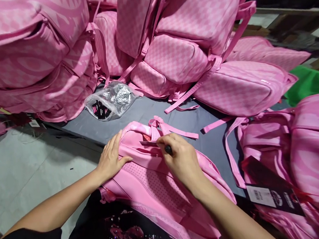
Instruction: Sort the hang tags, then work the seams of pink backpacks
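Observation:
A pink backpack (147,176) lies tilted in front of me, its dotted padded back panel facing up. My left hand (111,157) grips its upper left edge, thumb on the panel and fingers stretched along the side. In my right hand (181,158) is a small tool with a black handle end (168,149) and a thin dark blade (148,143); its exact kind is partly hidden by my fingers. The blade points left, over the top of the bag near the pink strap loop (156,124). A small red patch (146,137) shows beside the loop.
Checkered pink backpacks (175,58) are piled at the back of the grey table (93,127), with more stacked at left (31,60). A clear plastic bag (113,100) holds black tags. At right stands another backpack (314,139) with a hang tag (272,195). Green cloth (303,84) lies behind it.

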`<move>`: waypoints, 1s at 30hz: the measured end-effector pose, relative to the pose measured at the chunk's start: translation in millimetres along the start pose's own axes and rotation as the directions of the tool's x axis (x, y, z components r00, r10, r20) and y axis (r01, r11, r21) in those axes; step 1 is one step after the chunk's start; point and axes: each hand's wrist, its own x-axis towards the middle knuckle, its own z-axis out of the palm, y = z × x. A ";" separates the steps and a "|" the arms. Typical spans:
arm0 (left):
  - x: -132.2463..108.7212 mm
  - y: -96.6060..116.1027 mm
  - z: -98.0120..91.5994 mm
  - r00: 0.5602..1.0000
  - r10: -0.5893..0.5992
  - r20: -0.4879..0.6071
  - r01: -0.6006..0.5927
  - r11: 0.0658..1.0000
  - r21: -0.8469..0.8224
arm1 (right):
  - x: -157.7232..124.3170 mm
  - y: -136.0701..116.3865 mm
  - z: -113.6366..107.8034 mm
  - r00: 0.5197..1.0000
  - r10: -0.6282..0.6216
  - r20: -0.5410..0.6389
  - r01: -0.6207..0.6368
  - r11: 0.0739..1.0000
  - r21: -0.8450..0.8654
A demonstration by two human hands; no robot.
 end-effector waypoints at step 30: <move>-16.0 -9.9 14.4 0.956 0.123 -0.267 -0.183 0.960 -0.211 | 20.6 -41.7 31.3 0.738 0.045 0.673 0.404 0.770 -0.494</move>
